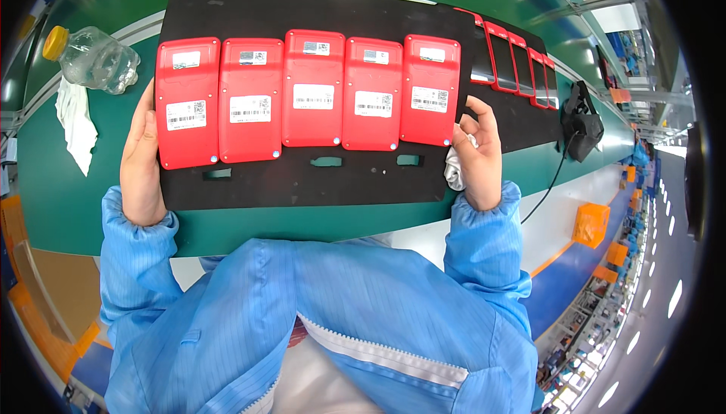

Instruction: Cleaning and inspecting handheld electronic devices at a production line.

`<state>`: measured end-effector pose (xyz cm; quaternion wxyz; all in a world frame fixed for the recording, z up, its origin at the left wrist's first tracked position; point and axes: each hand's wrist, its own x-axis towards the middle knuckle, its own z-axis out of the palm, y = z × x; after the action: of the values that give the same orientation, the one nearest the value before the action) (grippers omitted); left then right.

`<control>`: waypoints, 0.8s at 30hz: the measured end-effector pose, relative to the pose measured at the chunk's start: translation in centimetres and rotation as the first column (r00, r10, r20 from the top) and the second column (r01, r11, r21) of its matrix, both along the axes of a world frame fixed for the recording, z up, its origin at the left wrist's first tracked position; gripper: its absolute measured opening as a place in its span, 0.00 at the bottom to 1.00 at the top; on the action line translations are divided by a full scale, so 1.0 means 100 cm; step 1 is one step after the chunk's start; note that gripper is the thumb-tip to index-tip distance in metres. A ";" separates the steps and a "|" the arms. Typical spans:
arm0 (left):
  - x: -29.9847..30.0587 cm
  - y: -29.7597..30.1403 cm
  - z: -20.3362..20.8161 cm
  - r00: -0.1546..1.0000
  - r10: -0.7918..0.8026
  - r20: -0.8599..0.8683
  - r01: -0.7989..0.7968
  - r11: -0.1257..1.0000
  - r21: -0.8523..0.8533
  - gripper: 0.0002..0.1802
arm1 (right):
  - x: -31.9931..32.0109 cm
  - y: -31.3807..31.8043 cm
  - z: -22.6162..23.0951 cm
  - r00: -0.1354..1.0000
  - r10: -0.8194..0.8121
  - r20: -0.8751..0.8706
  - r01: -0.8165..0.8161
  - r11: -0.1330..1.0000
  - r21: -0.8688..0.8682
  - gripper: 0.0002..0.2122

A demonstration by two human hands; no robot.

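Observation:
Several red handheld devices [313, 66] lie side by side in a row on a black foam mat [287, 191], backs up, with white labels on them. My left hand [142, 168] rests along the outer edge of the leftmost red device [181, 85], fingers stretched out and thumb close to its side. At the other end, my right hand [482, 157] is beside the lower corner of the rightmost red device [431, 70]. A crumpled white cloth [454, 170] is pinched in its fingers.
A clear bottle with a yellow cap [98, 60] and a white cloth [74, 123] lie left on the green table [219, 236]. More red-edged devices [501, 58] with dark screens stand in a row at right, near a black device with a cable [582, 127]. An orange bin [591, 223] sits farther right.

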<state>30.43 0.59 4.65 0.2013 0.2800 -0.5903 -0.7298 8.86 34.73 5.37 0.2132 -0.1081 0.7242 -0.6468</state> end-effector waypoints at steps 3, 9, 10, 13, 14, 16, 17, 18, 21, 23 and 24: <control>-0.001 0.003 0.003 1.000 0.020 0.022 -0.019 1.000 -0.017 0.29 | -0.002 0.004 -0.003 0.999 0.040 -0.024 -0.040 0.999 -0.030 0.20; -0.008 0.004 0.002 0.997 0.026 -0.076 -0.004 0.961 0.278 0.27 | -0.018 0.003 0.008 0.989 0.137 -0.058 -0.130 0.985 0.117 0.23; -0.010 0.003 0.000 0.998 0.029 -0.063 -0.007 0.946 0.325 0.27 | -0.020 0.007 0.007 0.967 0.172 -0.188 -0.121 0.959 0.256 0.23; -0.013 0.004 0.000 0.993 0.085 -0.084 -0.049 0.931 0.362 0.26 | -0.018 0.004 0.018 0.858 0.221 -0.463 -0.086 0.952 0.295 0.21; -0.014 0.003 -0.001 0.994 0.093 -0.064 -0.062 0.925 0.375 0.26 | -0.018 0.001 0.022 0.869 0.190 -0.457 -0.074 0.963 0.258 0.19; -0.023 0.010 0.003 0.987 0.134 -0.094 -0.086 0.910 0.405 0.25 | -0.022 -0.002 0.022 0.769 0.083 -0.634 0.009 0.990 0.141 0.16; -0.026 0.012 0.006 0.983 0.155 -0.097 -0.102 0.904 0.415 0.24 | -0.020 -0.006 0.025 0.744 0.007 -0.668 0.075 0.993 0.094 0.15; -0.032 0.013 0.009 0.982 0.154 -0.111 -0.094 0.903 0.420 0.24 | -0.021 -0.008 0.024 0.693 -0.086 -0.716 0.130 0.991 0.007 0.14; -0.051 0.007 0.008 0.973 0.179 -0.143 -0.108 0.907 0.406 0.24 | -0.022 -0.020 0.039 0.419 -0.370 -0.829 0.187 0.929 -0.319 0.13; -0.073 -0.004 -0.001 0.976 0.180 -0.124 -0.122 0.919 0.374 0.24 | -0.027 -0.024 0.049 0.283 -0.506 -0.815 0.134 0.862 -0.489 0.15; -0.079 -0.019 -0.010 0.977 0.184 -0.105 -0.138 0.928 0.345 0.25 | -0.031 -0.031 0.049 0.221 -0.492 -0.842 0.069 0.869 -0.490 0.15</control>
<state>22.51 -1.31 3.62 0.2497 0.3075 -0.4171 -0.8180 5.79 31.65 10.31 -0.4079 -0.3723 0.5834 -0.5955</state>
